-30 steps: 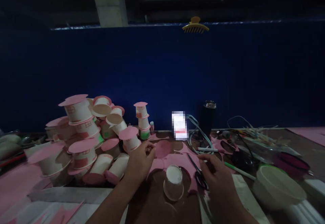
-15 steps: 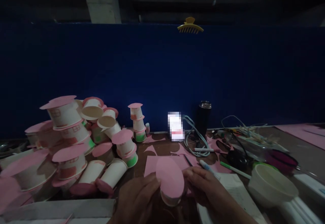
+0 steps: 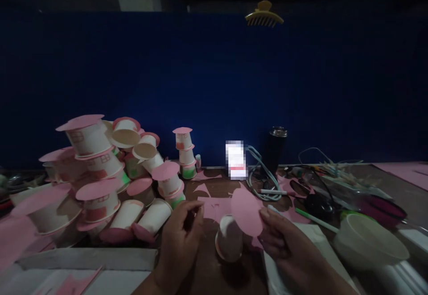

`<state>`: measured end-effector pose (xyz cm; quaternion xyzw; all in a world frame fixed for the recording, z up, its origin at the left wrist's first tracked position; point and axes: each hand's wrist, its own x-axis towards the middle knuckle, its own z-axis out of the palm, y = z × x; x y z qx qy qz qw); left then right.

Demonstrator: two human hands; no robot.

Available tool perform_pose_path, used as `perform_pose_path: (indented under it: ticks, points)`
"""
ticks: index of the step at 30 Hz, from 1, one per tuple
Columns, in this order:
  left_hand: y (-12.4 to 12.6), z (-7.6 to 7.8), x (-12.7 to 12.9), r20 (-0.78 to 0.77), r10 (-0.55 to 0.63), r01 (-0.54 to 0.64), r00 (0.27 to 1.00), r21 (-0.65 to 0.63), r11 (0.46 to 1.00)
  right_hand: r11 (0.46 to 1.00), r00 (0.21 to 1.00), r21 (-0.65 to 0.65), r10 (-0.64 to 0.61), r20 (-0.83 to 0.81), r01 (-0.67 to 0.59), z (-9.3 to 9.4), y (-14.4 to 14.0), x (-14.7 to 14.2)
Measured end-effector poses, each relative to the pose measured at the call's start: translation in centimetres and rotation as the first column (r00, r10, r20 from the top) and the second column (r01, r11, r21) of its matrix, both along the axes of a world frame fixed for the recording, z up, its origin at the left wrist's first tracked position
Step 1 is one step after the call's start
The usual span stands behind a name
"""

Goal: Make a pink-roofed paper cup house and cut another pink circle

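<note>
My right hand (image 3: 284, 246) holds a pink paper disc (image 3: 246, 211) by its right edge, lifted and tilted beside an upside-down white paper cup (image 3: 230, 238) on the brown table. My left hand (image 3: 182, 237) hovers just left of the cup with curled fingers and nothing visible in it. Cut pink paper sheets (image 3: 216, 206) lie on the table behind the cup.
A pile of pink-capped paper cups (image 3: 100, 179) fills the left. A small cup stack (image 3: 185, 153), a black flask (image 3: 274, 150), cables (image 3: 264, 183), pens (image 3: 314, 221), a white bowl (image 3: 368, 241) and a blue partition (image 3: 214, 85) with a yellow hair clip (image 3: 264, 14) surround the hands.
The pink disc was on top of the cup under both hands half a second ago. Now my right hand has lifted it off to the right, and my left hand has let go.
</note>
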<state>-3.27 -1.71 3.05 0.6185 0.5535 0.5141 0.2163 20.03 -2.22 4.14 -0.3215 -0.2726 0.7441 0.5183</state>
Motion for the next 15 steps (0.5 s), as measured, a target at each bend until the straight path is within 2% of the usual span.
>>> perform_pose_path:
  ticks: [2, 5, 7, 10, 12, 15]
  points:
    - [0.3, 0.3, 0.1, 0.085, -0.051, 0.058, 0.995, -0.084, 0.995, 1.0, 1.0, -0.008, 0.018, 0.012, -0.018, -0.2, 0.1, 0.1]
    - [0.6, 0.5, 0.3, 0.256, -0.155, 0.226, 0.954, -0.279, 0.933, 0.998, 0.992, -0.011, 0.06, 0.107, -0.059, -0.4, -0.1, -0.2]
    - [0.6, 0.6, 0.6, 0.402, -0.216, 0.364, 0.89, -0.339, 0.868, 0.997, 0.98, -0.023, 0.078, 0.183, -0.075, -0.5, -0.2, -0.5]
    - [0.5, 0.6, 1.1, 0.602, -0.265, 0.544, 0.754, -0.344, 0.765, 0.996, 0.958, -0.042, 0.087, 0.273, -0.078, -0.4, -0.3, -0.8]
    - [0.4, 0.7, 1.2, 0.647, -0.249, 0.579, 0.72, -0.364, 0.73, 0.996, 0.95, -0.033, 0.083, 0.301, -0.077, -0.3, -0.4, -1.0]
    - [0.2, 1.0, 1.2, 0.642, -0.216, 0.56, 0.736, -0.398, 0.726, 0.998, 0.943, -0.017, 0.063, 0.328, -0.061, 0.0, -0.6, -1.3]
